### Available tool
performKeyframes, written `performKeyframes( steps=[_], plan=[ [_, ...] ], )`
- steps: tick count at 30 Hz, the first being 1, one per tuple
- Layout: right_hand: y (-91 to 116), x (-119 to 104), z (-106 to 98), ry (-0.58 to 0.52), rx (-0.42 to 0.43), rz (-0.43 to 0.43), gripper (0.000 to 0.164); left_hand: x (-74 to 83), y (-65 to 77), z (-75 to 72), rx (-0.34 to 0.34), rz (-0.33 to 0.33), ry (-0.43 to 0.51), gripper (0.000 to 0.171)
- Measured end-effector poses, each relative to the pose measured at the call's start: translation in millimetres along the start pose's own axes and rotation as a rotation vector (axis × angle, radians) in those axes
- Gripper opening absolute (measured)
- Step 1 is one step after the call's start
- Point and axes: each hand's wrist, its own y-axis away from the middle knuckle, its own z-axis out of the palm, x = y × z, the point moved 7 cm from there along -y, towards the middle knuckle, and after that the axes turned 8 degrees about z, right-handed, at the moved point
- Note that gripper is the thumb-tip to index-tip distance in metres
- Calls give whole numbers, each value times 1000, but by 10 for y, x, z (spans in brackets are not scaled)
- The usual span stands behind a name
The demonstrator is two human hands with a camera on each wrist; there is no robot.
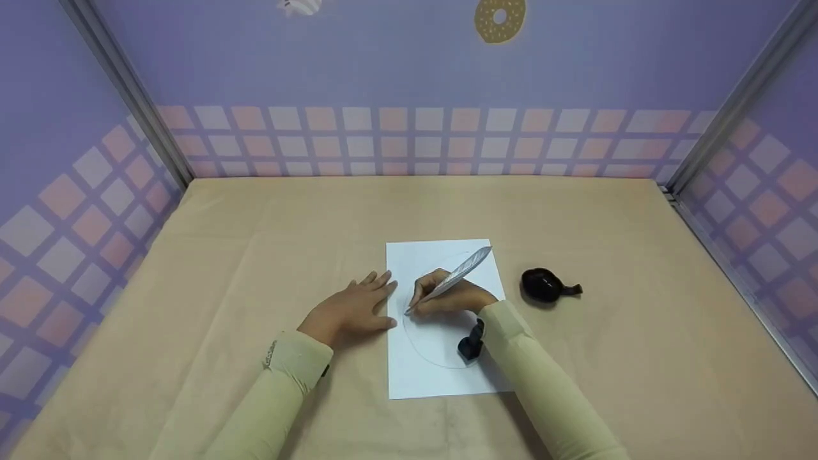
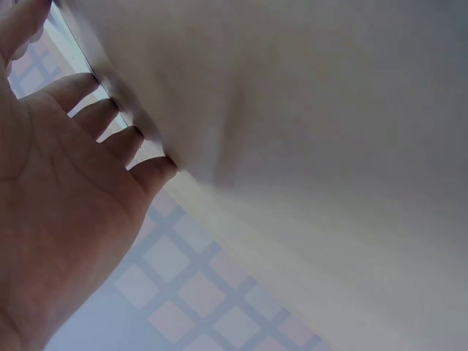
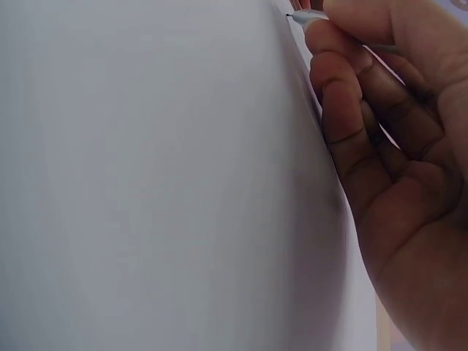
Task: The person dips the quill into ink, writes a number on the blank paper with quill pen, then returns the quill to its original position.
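Observation:
A white sheet of paper (image 1: 409, 377) lies on the table with a thin curved line drawn down its left side and along the bottom. My right hand (image 1: 447, 297) rests on the sheet and pinches a silvery feather-shaped pen (image 1: 465, 268), its tip at the line and its plume slanting up to the right. In the right wrist view the dark pen point (image 3: 290, 15) shows just beyond the thumb and fingertips. With fingers spread, my left hand (image 1: 358, 310) rests at the paper's left edge, fingertips on or beside it; its palm (image 2: 66, 190) shows in the left wrist view.
To the right of the paper sits a glossy black rounded object (image 1: 542, 285) with a short flared stem. A beige cloth (image 1: 223, 255) covers the table. Purple walls with checked bands (image 1: 409, 137) enclose the back and sides. A small black camera (image 1: 471, 345) hangs at my right wrist.

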Motion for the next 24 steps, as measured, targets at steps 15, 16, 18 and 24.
performKeyframes(
  steps=[15, 16, 18, 24],
  plan=[
    [13, -21, 48, 16, 0, 37, 12, 9, 9, 3, 13, 8, -5, 76],
    [18, -34, 54, 17, -2, 32, 12, 11, 10, 2, 16, 10, -4, 76],
    [27, -56, 62, 21, -6, 24, 12, 8, 8, 5, 14, 6, -6, 76],
    [28, -47, 60, 27, -6, 24, 11, 12, 7, 1, 15, 6, -2, 76]
  ],
)
